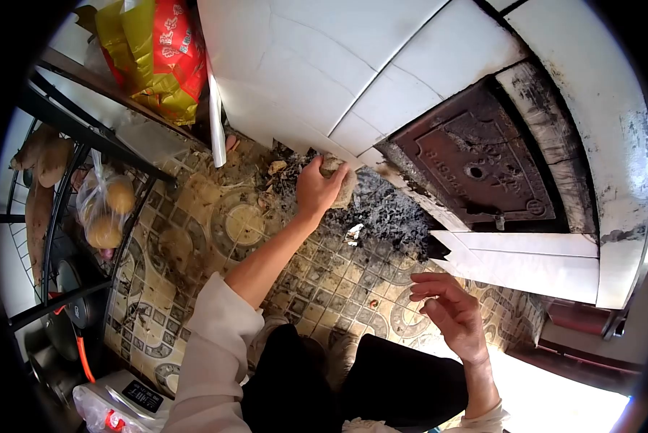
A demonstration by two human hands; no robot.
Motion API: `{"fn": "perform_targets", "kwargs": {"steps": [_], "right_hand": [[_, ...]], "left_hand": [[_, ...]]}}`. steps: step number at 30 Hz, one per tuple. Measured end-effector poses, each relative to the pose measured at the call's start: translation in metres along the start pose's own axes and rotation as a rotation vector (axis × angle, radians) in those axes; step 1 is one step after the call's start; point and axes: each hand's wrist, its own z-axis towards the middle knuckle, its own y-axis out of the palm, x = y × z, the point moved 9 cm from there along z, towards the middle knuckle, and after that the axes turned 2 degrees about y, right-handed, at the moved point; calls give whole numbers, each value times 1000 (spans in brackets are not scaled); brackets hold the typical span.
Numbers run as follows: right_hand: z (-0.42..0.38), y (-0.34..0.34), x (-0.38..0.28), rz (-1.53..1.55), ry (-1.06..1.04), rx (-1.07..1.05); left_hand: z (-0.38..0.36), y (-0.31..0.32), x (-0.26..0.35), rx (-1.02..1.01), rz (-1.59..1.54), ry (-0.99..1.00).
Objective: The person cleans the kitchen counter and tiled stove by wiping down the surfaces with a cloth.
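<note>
My left hand (319, 189) reaches down to the floor beside the stove's base, its fingers wrapped over a rough grey-brown block (345, 190) that looks like a brick. Black ash and charred bits (389, 216) lie around the block, spilling from the opening under the stove. One pale scrap (353, 233) rests on the ash. My right hand (450, 314) hovers above the patterned floor near my knee, fingers loosely bent and apart, with nothing in it. A rusty iron stove door (475, 162) is closed in the white-tiled stove wall (316, 65).
On the left stands a black metal rack (85, 137) with a plastic bag of round yellow produce (111, 209), a dark pan (70, 292) and brown roots. A red and gold bag (154, 58) sits at upper left. A scale (140, 397) is at lower left.
</note>
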Motion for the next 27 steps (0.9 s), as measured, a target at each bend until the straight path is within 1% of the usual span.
{"fn": "perform_targets", "kwargs": {"steps": [2,4,5,6,8,9,10,12,13,14,15,16,18,19,21,22,24,25,26,27], "right_hand": [[0,-1,0,-13,18,6],[-1,-2,-3,-30,4,-7],[-1,0,-3,-42,-3,-20],[0,0,-1,-39,1,-22],[1,-2,2,-38,-12,-16],[0,-2,2,-35,-7,-15],[0,-4,2,-20,14,1],[0,-4,1,-8,22,15],[-1,-2,-1,-44,0,-16],[0,-1,-3,-80,-19,-39],[0,2,-6,-106,-41,-52],[-2,3,-3,-100,-20,-53],[3,1,-2,-53,-6,-23],[3,0,-2,-28,-9,-6],[-1,1,-3,-70,-31,-23],[1,0,-5,-113,-56,-39],[1,6,-5,-88,-33,-64],[3,6,-2,-55,-6,-42],[5,4,-2,-26,8,-12],[6,4,0,-48,-8,-23]], "left_hand": [[-4,-1,-2,-16,-8,-15],[-6,3,-9,-53,-224,-86],[-16,8,-9,-85,-373,-261],[-16,11,-2,-85,-370,-265],[-9,3,30,12,-291,36],[-6,5,18,26,-191,19],[-6,5,11,25,-190,21],[-6,1,-16,-1,-126,-237],[-5,-1,-14,2,-89,-187],[-1,1,-1,4,-97,-178],[-2,3,20,14,-96,-70],[-10,2,32,23,-90,25],[-4,3,15,-10,-38,18],[-2,8,-12,-44,-275,-168],[-7,18,-25,-75,-518,-361],[0,18,-12,-20,-407,-214],[-8,9,18,77,-156,40],[-7,4,29,69,-64,120],[-6,-6,38,71,-60,126],[-4,-12,20,78,-271,-160]]}}
